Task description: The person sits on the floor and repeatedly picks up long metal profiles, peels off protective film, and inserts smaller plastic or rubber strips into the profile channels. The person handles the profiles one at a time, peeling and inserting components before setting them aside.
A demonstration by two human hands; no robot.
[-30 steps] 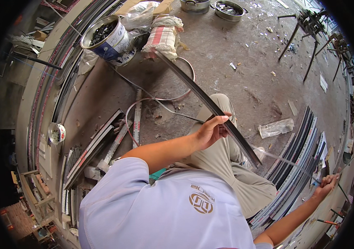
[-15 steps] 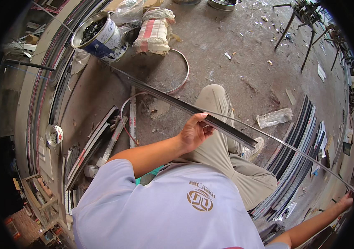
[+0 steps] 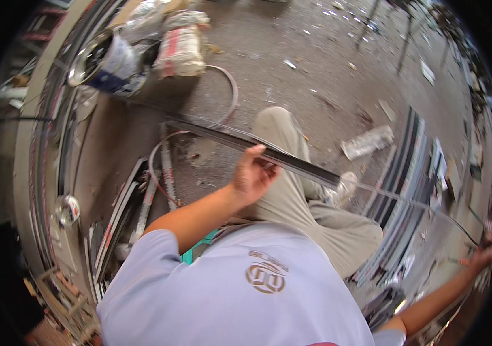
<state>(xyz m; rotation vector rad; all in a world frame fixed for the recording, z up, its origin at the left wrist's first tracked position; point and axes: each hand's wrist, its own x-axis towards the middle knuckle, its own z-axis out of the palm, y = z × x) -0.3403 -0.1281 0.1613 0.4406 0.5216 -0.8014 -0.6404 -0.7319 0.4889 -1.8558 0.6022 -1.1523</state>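
Note:
A long dark metal profile (image 3: 303, 167) slants across my lap, with its near end by my shoe. My left hand (image 3: 254, 177) is closed around it, thumb on top. A thin, pale flexible strip (image 3: 393, 196) runs along the profile and on past its end to the far right. There my right hand (image 3: 485, 252), arm stretched out, is closed at the end of the strip. That hand is blurred near the picture's dark rim, so its fingers show poorly.
A tilted bucket of dark pieces (image 3: 104, 63) and a wrapped bundle (image 3: 181, 52) stand ahead on the left. Stacked profiles (image 3: 398, 202) lie on the right, others (image 3: 122, 213) on the left. A clear plastic wrapper (image 3: 367, 142) and a pink hose (image 3: 234, 98) are on the floor.
The view has shifted, so most things appear further left. My right hand has risen slightly in the picture, and the strip now sags into a curve near it. My left hand keeps its hold.

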